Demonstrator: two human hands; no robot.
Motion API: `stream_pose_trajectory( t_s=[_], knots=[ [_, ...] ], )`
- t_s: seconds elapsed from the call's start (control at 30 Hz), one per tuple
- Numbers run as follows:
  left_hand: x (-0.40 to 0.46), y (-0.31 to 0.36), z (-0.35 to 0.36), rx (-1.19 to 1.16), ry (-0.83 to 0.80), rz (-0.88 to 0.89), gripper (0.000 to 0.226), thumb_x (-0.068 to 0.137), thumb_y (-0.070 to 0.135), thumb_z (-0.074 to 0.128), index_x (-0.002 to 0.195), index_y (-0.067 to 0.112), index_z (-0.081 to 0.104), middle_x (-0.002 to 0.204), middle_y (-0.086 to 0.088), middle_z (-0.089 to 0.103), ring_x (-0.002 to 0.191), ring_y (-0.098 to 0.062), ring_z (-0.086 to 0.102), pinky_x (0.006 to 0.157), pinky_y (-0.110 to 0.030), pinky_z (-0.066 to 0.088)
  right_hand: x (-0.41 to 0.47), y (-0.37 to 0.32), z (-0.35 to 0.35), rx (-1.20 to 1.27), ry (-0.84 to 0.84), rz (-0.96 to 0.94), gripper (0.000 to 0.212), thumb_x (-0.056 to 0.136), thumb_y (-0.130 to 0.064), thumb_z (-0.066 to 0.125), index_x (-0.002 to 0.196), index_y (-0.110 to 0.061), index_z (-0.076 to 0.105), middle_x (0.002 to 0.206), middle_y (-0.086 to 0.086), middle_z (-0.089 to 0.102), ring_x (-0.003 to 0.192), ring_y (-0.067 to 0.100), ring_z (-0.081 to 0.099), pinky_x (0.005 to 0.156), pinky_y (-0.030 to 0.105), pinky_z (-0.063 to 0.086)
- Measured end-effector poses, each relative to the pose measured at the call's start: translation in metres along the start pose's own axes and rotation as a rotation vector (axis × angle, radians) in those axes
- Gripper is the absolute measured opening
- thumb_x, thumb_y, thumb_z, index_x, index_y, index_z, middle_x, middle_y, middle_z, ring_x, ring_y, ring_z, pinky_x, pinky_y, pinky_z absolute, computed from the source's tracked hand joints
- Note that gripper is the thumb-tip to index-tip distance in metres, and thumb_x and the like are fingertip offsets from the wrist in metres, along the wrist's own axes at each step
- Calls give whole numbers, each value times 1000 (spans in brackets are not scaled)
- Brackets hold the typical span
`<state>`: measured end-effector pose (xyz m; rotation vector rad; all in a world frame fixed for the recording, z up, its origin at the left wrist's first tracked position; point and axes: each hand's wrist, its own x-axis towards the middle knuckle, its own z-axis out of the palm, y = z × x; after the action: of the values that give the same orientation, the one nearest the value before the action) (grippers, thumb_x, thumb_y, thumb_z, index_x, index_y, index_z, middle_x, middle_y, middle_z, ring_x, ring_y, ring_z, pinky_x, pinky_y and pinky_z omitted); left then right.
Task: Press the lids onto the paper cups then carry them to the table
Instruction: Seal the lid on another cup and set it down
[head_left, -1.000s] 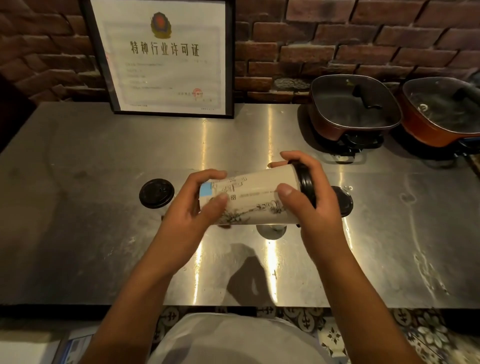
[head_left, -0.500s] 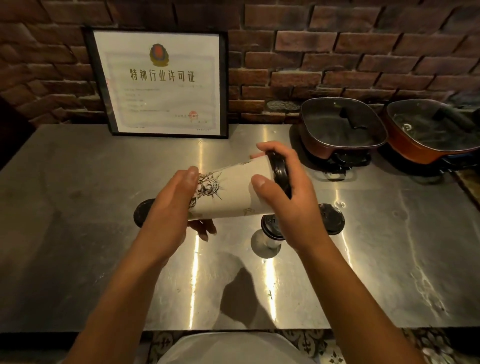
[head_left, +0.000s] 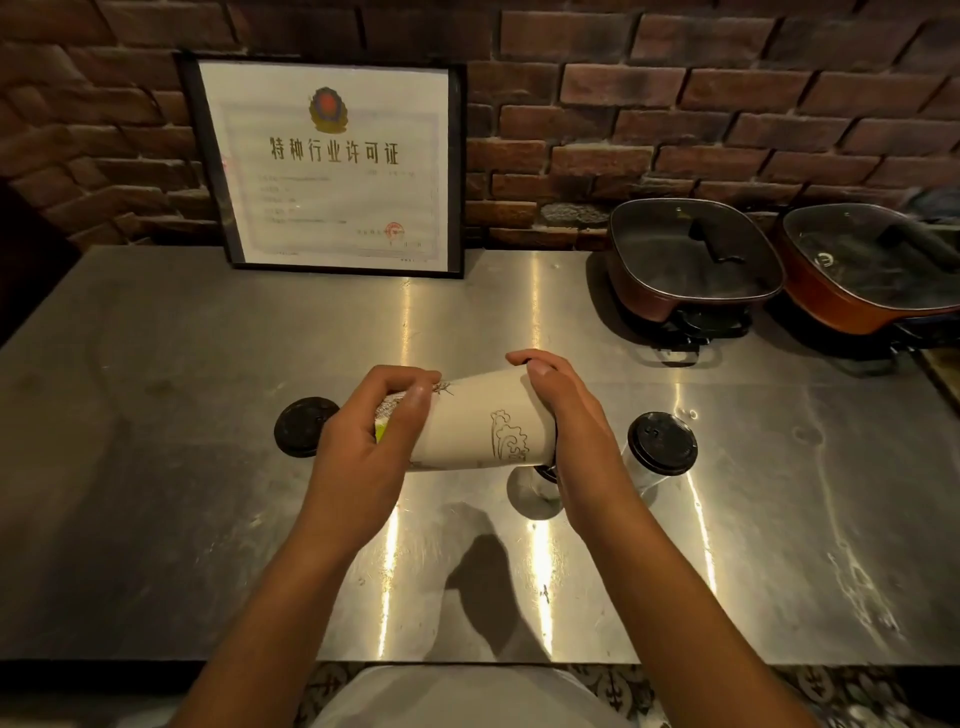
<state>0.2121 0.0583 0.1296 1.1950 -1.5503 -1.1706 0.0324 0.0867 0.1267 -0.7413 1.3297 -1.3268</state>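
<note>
I hold a white printed paper cup (head_left: 483, 423) on its side above the steel counter (head_left: 156, 467). My left hand (head_left: 363, 447) grips its base end with curled fingers. My right hand (head_left: 566, 415) covers the lid end, palm against it, fingers wrapped over the rim; the lid itself is hidden behind that hand. A second cup with a black lid (head_left: 661, 444) stands just right of my right hand. A third cup (head_left: 535, 491) stands partly hidden under my right wrist. A loose black lid (head_left: 301, 426) lies on the counter left of my left hand.
A framed certificate (head_left: 332, 166) leans on the brick wall at the back. Two electric skillets with glass lids, one (head_left: 691, 260) nearer and one (head_left: 872, 270) at the far right, sit at the back right. The counter's front edge (head_left: 156, 667) runs near my body.
The cup has been rotated in my hands, showing a different print. My right palm now covers the lid, which was visible before. The camera view tilted up slightly.
</note>
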Motion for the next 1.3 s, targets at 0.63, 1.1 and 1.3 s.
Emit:
stream_pose_trajectory(
  t_s=[0.63,1.1,1.3],
  knots=[
    [-1,-9,2,-188,-33,-57,30,82,45,69,109,34,64,103,19,69,104,-12,71,66,-22,61,4,13,-10,9,8,-42,49,81,-60,56,121,-32,65,118,11,69,99,25,71,66,32,60],
    [-7,-16,8,-238,-136,66,41,81,37,71,121,41,62,134,13,61,127,-17,61,88,-32,61,4,7,-19,196,35,243,43,98,-48,55,122,-16,70,115,18,74,100,36,74,73,44,63],
    [-8,-18,17,-107,-8,-51,28,94,44,57,117,28,59,118,7,64,110,-18,68,74,-25,62,1,18,-15,70,89,89,46,86,-58,59,118,-28,71,118,14,72,110,35,72,77,41,60]
  ],
)
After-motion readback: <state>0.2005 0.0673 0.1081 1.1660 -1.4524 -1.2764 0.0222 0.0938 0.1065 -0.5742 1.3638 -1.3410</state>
